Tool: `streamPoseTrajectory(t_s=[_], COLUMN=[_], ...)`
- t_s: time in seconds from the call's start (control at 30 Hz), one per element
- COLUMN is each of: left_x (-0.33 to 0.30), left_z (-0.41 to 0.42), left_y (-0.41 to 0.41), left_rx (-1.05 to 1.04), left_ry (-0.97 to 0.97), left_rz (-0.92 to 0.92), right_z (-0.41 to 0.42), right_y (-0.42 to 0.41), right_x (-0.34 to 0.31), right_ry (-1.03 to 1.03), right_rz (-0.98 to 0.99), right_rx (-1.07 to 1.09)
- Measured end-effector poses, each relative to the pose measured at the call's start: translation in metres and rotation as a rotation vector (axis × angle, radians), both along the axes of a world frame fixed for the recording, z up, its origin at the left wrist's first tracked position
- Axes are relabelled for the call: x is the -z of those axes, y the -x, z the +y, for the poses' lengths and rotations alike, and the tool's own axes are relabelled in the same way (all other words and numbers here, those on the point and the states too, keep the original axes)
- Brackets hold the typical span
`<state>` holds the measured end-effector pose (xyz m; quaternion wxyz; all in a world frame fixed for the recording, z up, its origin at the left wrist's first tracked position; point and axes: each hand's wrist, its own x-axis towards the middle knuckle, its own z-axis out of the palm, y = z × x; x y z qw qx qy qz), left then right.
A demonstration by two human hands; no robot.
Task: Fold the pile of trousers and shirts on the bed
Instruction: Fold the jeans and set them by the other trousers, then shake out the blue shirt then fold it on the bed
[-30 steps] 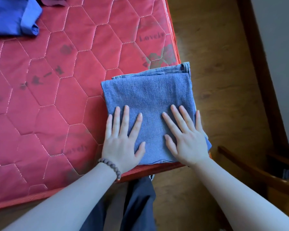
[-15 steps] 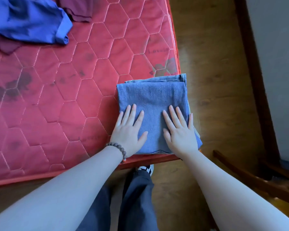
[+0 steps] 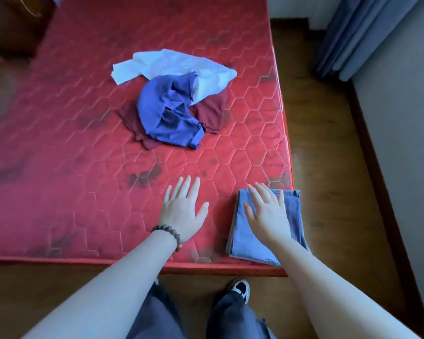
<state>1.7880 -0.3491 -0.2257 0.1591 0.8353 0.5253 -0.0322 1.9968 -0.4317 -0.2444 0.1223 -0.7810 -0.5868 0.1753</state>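
Jeans (image 3: 267,223) sit folded at the bed's near right corner under my flat, spread right hand (image 3: 269,214) — left hand (image 3: 184,211), fingers straight, should grab the blue shirt (image 3: 167,113) off the pile mid-bed first.

Folded jeans (image 3: 291,216) at bed (image 3: 83,192) corner, unfolded pile (image 3: 174,101) behind

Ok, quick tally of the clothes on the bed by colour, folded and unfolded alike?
Denim blue, folded jeans under the right hand: 1
Royal blue garment on top of the heap: 1
White garment: 1
Maroon fabric under the heap, which may be one piece or more: at least 1
Total: 4 that can be told apart, 3 of them unfolded
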Motion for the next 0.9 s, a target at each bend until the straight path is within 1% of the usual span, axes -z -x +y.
streamPoseTrajectory(t_s=[0.13, 0.27, 0.53, 0.7, 0.9], left_x=[-0.030, -0.042, -0.037, -0.032, -0.009], left_z=[0.035, 0.077, 0.167, 0.202, 0.237], left_y=[0.056, 0.119, 0.237, 0.262, 0.249], left_rx=[-0.105, -0.151, -0.075, -0.036, 0.009], left_ry=[-0.050, -0.051, -0.005, 0.022, 0.037], left_rz=[-0.041, -0.079, -0.091, -0.105, -0.114], right_z=[0.033, 0.072, 0.141, 0.168, 0.197], right_y=[0.046, 0.105, 0.237, 0.266, 0.254], right_x=[-0.032, -0.043, -0.042, -0.042, -0.024], right_ry=[-0.034, -0.011, 0.046, 0.054, 0.082], right_rz=[-0.006, 0.014, 0.049, 0.040, 0.013], right_rx=[0.017, 0.077, 0.205, 0.250, 0.277])
